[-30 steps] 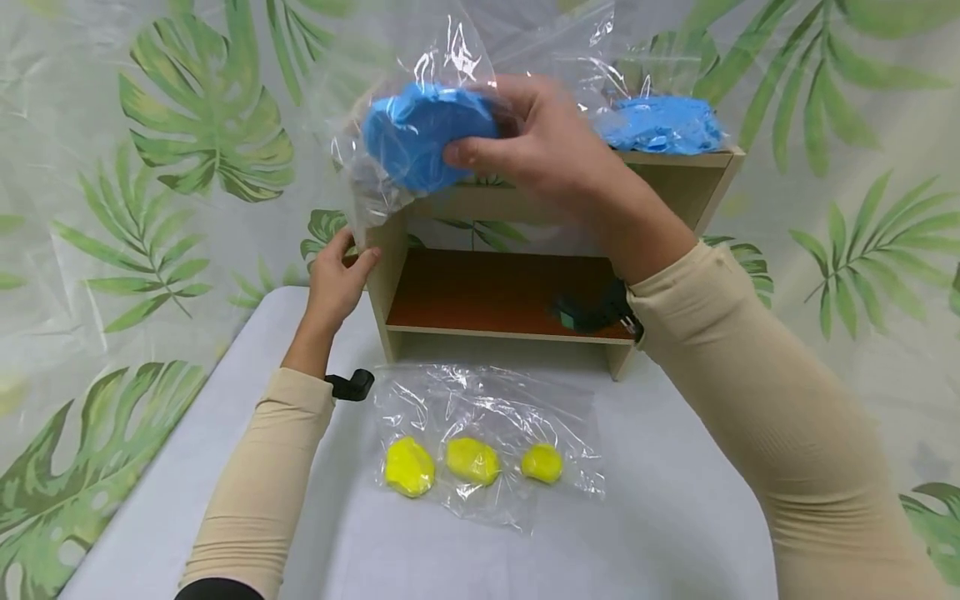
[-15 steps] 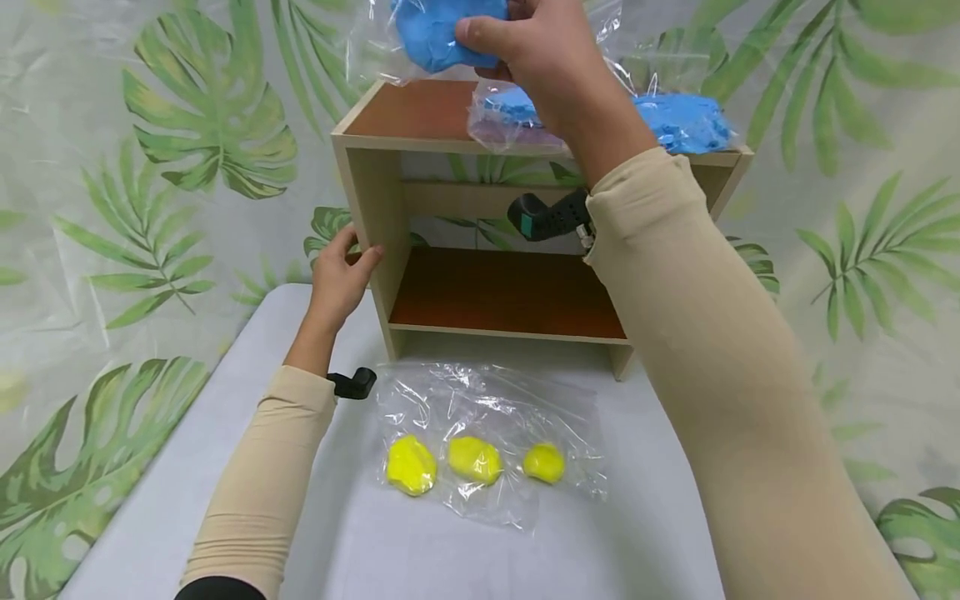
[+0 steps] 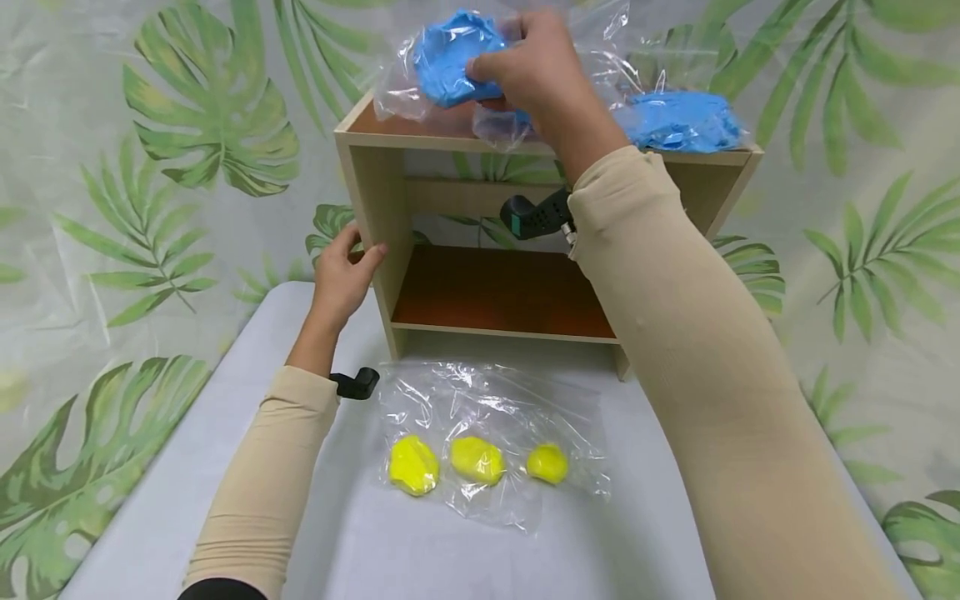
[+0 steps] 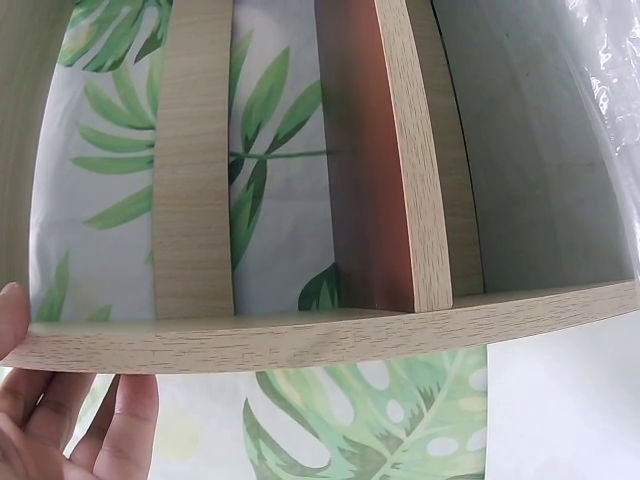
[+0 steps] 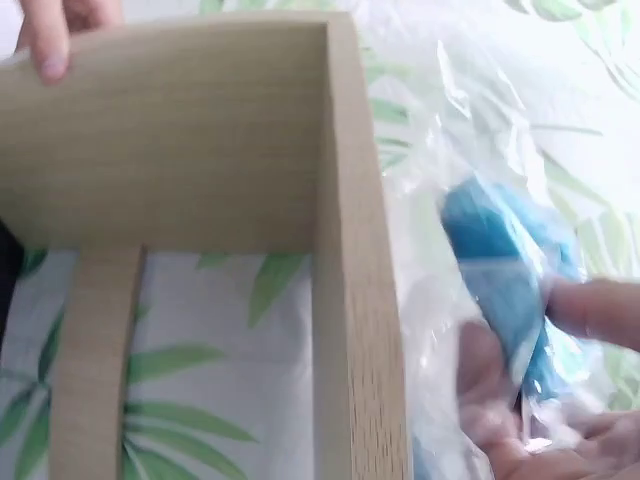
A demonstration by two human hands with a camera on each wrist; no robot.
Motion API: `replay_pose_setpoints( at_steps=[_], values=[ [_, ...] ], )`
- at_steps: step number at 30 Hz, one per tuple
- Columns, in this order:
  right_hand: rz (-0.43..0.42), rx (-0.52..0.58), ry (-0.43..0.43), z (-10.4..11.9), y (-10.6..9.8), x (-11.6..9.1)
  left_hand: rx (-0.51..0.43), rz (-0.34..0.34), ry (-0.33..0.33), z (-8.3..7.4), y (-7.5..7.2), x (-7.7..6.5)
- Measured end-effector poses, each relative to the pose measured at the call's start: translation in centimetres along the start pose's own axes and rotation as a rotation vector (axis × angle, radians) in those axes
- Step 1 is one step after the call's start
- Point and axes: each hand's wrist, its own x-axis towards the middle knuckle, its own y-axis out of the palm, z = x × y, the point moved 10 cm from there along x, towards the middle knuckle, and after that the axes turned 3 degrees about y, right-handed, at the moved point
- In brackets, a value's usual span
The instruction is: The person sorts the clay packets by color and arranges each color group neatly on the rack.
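My right hand (image 3: 536, 71) pinches a clear plastic bag with a flattened lump of blue clay (image 3: 453, 62) inside, held over the left part of the shelf's top board. In the right wrist view the thumb and fingers press the bagged blue clay (image 5: 510, 270) from both sides. My left hand (image 3: 342, 279) grips the left side panel of the small wooden shelf (image 3: 366, 200). The left wrist view shows the thumb on one face of that panel (image 4: 250, 345) and the fingers on the other. Another bagged blue lump (image 3: 682, 121) lies on the top board's right end.
On the white table (image 3: 480, 562), in front of the shelf, lie clear bags with three yellow clay lumps (image 3: 477, 460). Part of another blue lump in a bag (image 3: 504, 129) shows below my right hand. A leaf-patterned curtain (image 3: 172, 250) hangs behind.
My right hand rose with the bagged blue clay, moved over the shelf top, then came down a little toward the board. The left hand stayed on the side panel.
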Motion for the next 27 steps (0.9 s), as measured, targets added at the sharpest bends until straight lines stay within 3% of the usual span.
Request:
replay_pose_setpoints(
  at_steps=[4,7,13,18,21,27],
  values=[
    [-0.030,-0.219,0.045,-0.7,-0.4,-0.2,0.003,0.005,-0.007,-0.1,0.2,0.0],
    [-0.042,-0.316,0.056,-1.0,-0.4,-0.3,0.009,0.004,-0.014,0.0,0.2,0.0],
    [-0.063,-0.369,0.061,-1.1,-0.2,-0.1,0.025,0.009,-0.027,0.3,0.2,-0.1],
    [-0.092,-0.426,-0.021,-0.7,0.1,0.0,0.023,0.008,-0.026,0.6,0.4,0.0],
    [-0.042,-0.490,-0.064,-0.7,0.4,-0.2,0.016,0.005,-0.026,0.6,0.5,0.0],
    [0.159,-0.602,-0.172,-0.4,1.1,-1.2,0.013,0.006,-0.025,0.6,0.5,0.1]
  ],
)
